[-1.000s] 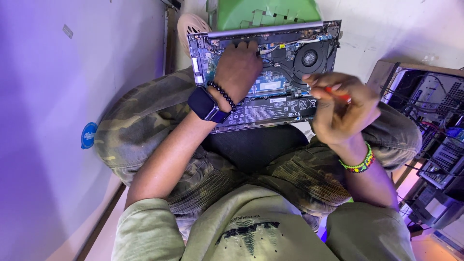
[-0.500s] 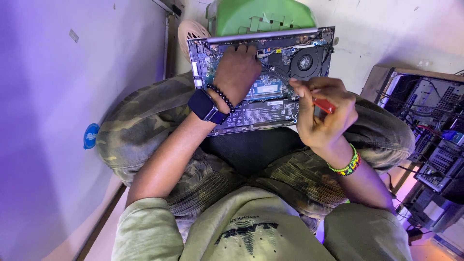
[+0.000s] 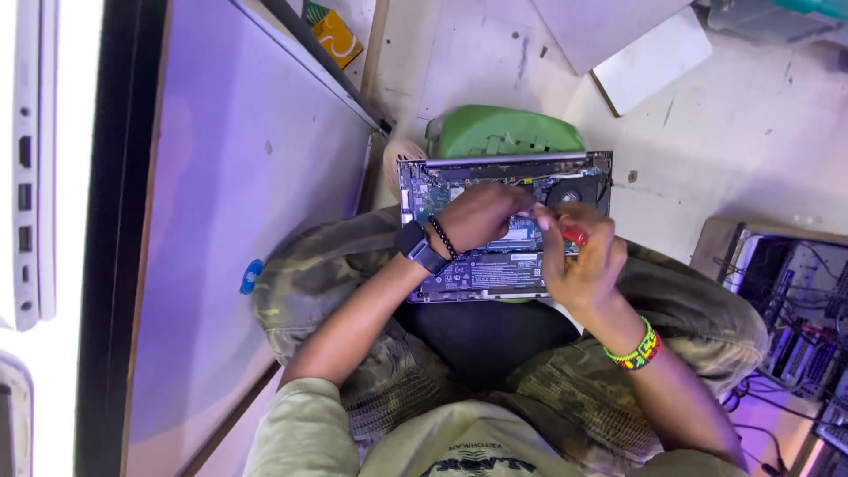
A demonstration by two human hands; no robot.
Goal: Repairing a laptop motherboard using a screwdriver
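Observation:
An opened laptop (image 3: pixel 495 265) lies bottom-up on my lap, its circuit board, fan and battery exposed. My left hand (image 3: pixel 477 216), with a dark watch and a bead bracelet at the wrist, rests flat on the middle of the board. My right hand (image 3: pixel 579 256), wearing a green and red beaded band, grips a red-handled screwdriver (image 3: pixel 572 234) whose tip points left toward my left hand's fingers over the board.
A green plastic stool (image 3: pixel 503 132) stands just beyond the laptop. A grey panel (image 3: pixel 256 230) runs along the left with a blue sticker. An open computer case with cables (image 3: pixel 795 300) sits at the right. White boards (image 3: pixel 645 53) lie on the floor behind.
My right hand has moved left with the screwdriver, from the laptop's right edge to over the board beside my left hand. The camera view has pulled back.

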